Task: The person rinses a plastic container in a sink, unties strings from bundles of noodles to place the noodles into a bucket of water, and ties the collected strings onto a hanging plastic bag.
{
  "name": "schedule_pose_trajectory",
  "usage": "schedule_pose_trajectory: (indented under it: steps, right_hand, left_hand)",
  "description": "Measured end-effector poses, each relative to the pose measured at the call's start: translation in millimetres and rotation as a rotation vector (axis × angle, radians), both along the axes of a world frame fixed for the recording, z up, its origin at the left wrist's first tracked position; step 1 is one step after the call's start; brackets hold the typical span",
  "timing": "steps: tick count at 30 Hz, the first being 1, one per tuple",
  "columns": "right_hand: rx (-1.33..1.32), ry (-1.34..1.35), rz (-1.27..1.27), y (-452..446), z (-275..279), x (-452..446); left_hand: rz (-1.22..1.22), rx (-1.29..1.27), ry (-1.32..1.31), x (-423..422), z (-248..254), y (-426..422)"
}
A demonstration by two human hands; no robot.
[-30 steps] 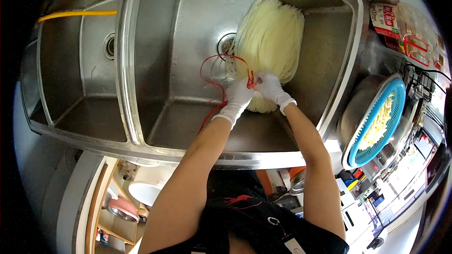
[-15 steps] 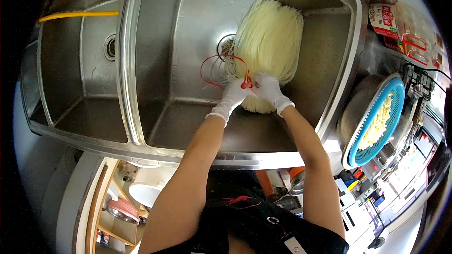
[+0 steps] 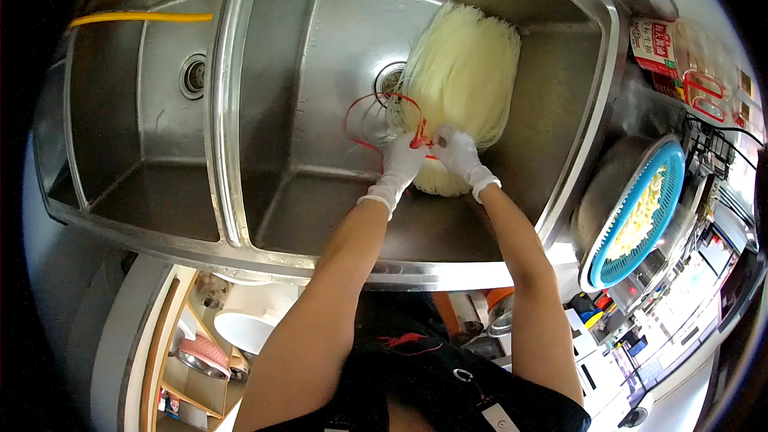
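Note:
A large bundle of pale, thin noodles [image 3: 464, 72] lies in the right-hand sink basin, with a red ribbon [image 3: 372, 96] around its near end. Part of the ribbon loops out to the left over the basin floor. My left hand [image 3: 406, 154], in a white glove, is closed on the ribbon at its gathered red part. Beside it, my right hand [image 3: 458, 152], also gloved, has its fingers pinched at the ribbon against the noodles. Exactly what lies between the right fingertips is partly hidden.
A metal divider [image 3: 226, 112] separates this basin from the left one, where a yellow hose [image 3: 144, 18] hangs across. To the right stand a blue colander [image 3: 676, 168] holding pale yellow pieces and a clear plastic jug [image 3: 704, 72]. The sink's front rim [image 3: 432, 274] is near my body.
The camera view has shifted slightly. My hands stay at the ribbon, and a little more of the red band shows between them across the noodles.

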State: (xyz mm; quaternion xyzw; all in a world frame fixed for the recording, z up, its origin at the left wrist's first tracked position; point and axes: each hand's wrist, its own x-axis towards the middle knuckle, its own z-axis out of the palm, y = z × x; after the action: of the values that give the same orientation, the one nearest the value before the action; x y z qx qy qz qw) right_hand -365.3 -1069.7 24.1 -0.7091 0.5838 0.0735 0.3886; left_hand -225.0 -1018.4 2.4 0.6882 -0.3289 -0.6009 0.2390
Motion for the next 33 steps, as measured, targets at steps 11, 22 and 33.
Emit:
schedule_pose_trajectory:
  steps: [11, 22, 33]
  right_hand:
    - [0.002, -0.047, -0.018, 0, 5, -3]
    - [-0.143, 0.331, 0.562, 10, 37, 32]
    - [-0.345, 0.579, 0.675, 38, 1, 35]
  left_hand:
    - [0.527, 0.432, 0.988, 26, -33, -14]
    - [0.283, 0.226, 0.045, 65, -73, -9]
    - [0.447, 0.186, 0.017, 96, 4, -33]
